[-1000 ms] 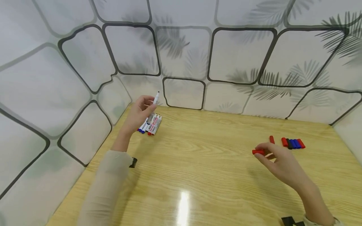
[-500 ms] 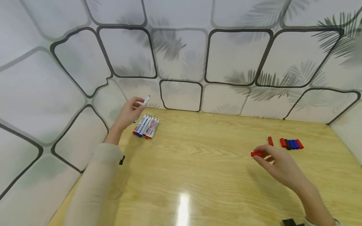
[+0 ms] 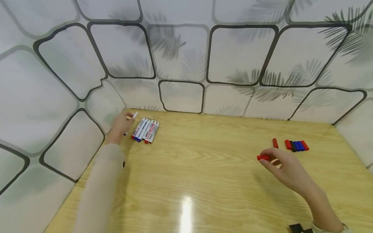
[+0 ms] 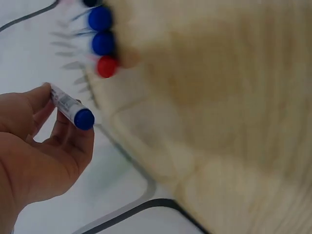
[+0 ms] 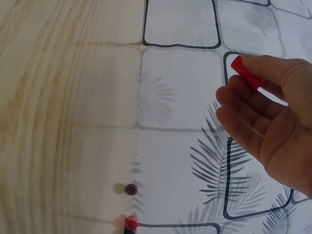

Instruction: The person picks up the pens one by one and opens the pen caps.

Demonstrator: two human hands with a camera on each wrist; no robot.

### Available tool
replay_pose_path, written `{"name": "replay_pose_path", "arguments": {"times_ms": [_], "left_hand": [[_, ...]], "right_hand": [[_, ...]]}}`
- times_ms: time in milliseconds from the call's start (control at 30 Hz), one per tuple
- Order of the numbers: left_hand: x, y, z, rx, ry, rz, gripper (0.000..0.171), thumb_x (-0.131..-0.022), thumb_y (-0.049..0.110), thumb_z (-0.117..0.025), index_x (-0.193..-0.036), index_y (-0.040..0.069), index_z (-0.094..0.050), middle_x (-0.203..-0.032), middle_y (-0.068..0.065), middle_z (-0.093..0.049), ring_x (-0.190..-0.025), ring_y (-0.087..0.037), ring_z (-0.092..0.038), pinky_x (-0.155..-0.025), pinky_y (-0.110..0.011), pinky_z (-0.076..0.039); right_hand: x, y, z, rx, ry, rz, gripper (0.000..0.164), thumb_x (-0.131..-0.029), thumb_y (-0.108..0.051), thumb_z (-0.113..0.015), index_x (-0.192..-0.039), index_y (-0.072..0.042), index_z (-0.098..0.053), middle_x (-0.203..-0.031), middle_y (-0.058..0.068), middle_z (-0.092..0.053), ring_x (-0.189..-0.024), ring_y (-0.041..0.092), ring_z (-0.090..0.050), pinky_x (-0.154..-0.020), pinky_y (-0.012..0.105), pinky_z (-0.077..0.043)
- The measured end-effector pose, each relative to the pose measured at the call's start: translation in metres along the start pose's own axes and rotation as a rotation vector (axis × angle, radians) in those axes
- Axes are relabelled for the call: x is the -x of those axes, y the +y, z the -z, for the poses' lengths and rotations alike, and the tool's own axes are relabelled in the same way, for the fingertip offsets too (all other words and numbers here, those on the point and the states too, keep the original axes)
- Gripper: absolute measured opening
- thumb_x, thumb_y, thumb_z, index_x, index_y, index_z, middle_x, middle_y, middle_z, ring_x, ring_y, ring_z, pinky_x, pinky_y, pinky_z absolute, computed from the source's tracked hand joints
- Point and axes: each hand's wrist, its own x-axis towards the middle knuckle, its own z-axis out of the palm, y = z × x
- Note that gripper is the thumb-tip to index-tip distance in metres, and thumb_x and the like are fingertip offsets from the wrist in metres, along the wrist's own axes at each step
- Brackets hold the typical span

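At the far left of the table, my left hand (image 3: 118,127) pinches a white whiteboard marker with a blue end (image 4: 70,108), uncapped in the earlier head frames. Right beside it lies a row of white markers (image 3: 145,130) without caps, with red, blue and dark ends. On the other side, my right hand (image 3: 288,170) holds a red marker cap (image 3: 263,158) between thumb and fingers, above the table. Just beyond that hand lies a single red cap (image 3: 275,143). To its right, red, black and blue caps (image 3: 296,145) form a short row.
The wooden table (image 3: 204,168) meets a patterned backdrop (image 3: 180,51) along its back and left edges. A bright light reflection (image 3: 186,213) shows on the tabletop near the front.
My left hand has moved left and down with its marker, from above the row of markers to their left side. The right hand keeps its red cap and stays nearly still.
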Motion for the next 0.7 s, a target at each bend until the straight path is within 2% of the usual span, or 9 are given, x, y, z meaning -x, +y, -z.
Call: {"name": "replay_pose_path", "arguments": {"times_ms": [100, 200, 367, 467, 700], "left_hand": [[-0.003, -0.007, -0.012, -0.082, -0.028, 0.044, 0.037, -0.102, 0.020, -0.045, -0.129, -0.004, -0.052, -0.122, -0.031, -0.057, -0.102, -0.039, -0.056, -0.084, -0.049, -0.047], [-0.005, -0.010, -0.019, -0.102, -0.015, 0.094, 0.038, -0.099, 0.019, -0.045, -0.128, -0.003, -0.053, -0.122, -0.028, -0.056, -0.102, -0.038, -0.054, -0.085, -0.051, -0.045], [-0.010, -0.009, -0.022, -0.112, 0.026, 0.116, 0.038, -0.099, 0.020, -0.045, -0.130, -0.001, -0.054, -0.123, -0.027, -0.057, -0.104, -0.038, -0.055, -0.084, -0.052, -0.046], [-0.013, -0.006, -0.024, -0.143, 0.026, 0.126, 0.038, -0.099, 0.021, -0.045, -0.129, -0.001, -0.054, -0.124, -0.026, -0.058, -0.105, -0.038, -0.055, -0.083, -0.052, -0.047], [-0.020, -0.002, -0.032, -0.186, 0.029, 0.202, 0.037, -0.103, 0.024, -0.046, -0.131, 0.003, -0.056, -0.126, -0.024, -0.058, -0.103, -0.036, -0.056, -0.077, -0.047, -0.047]], "right_hand": [[0.000, 0.000, 0.001, -0.003, -0.014, -0.005, 0.028, -0.083, 0.004, -0.076, -0.102, -0.014, -0.067, -0.090, -0.009, -0.069, -0.078, 0.000, -0.063, -0.065, 0.017, -0.053], [0.000, 0.000, 0.001, -0.010, -0.024, -0.008, 0.027, -0.084, 0.003, -0.076, -0.103, -0.014, -0.067, -0.091, -0.007, -0.070, -0.079, 0.000, -0.063, -0.065, 0.019, -0.054], [0.001, 0.000, 0.000, -0.010, -0.018, -0.004, 0.028, -0.083, 0.004, -0.076, -0.103, -0.013, -0.067, -0.091, -0.008, -0.070, -0.078, 0.000, -0.063, -0.065, 0.018, -0.053], [0.001, 0.000, 0.000, -0.006, -0.016, -0.001, 0.029, -0.081, 0.005, -0.077, -0.102, -0.013, -0.067, -0.090, -0.009, -0.069, -0.078, 0.000, -0.063, -0.066, 0.016, -0.052], [0.001, 0.002, -0.002, -0.009, -0.019, -0.004, 0.030, -0.082, 0.004, -0.076, -0.102, -0.016, -0.066, -0.090, -0.008, -0.069, -0.078, 0.001, -0.063, -0.067, 0.015, -0.052]]}}
